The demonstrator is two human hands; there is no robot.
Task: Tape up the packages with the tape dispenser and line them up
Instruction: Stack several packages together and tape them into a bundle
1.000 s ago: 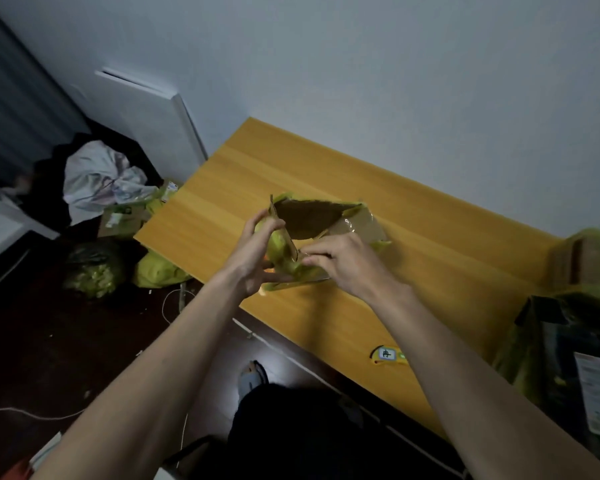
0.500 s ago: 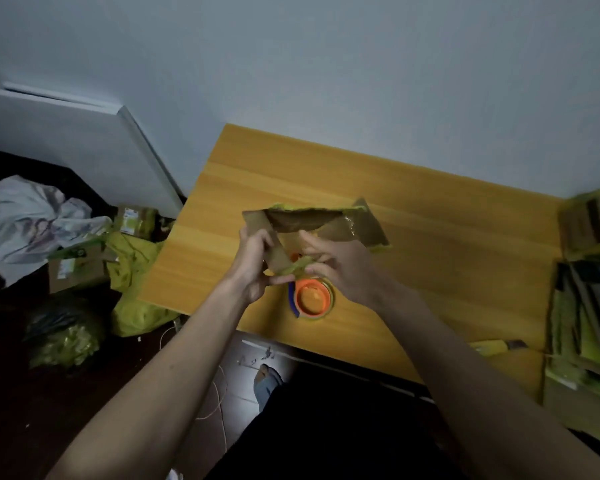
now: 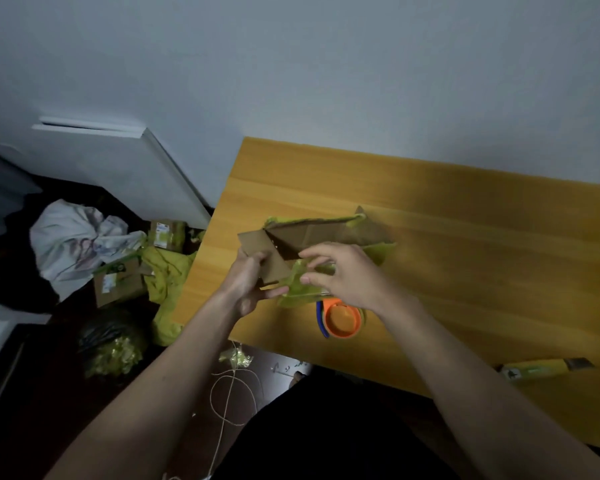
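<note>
While I watch:
Left hand (image 3: 248,282): pinches cardboard flap (image 3: 264,252).
Right hand (image 3: 347,277): fingers curled on yellow-taped package (image 3: 312,237).
Tape dispenser (image 3: 340,318): tabletop's (image 3: 465,258) near edge.

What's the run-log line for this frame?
left hand: grips flap of brown cardboard package | right hand: pinches its yellow-green tape | orange tape dispenser: idle on wooden table

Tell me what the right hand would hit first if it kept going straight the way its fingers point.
The right hand points left, toward the left hand. It would probably first meet the package, at the yellow-green wrap by its fingertips, though depth is unclear.
</note>
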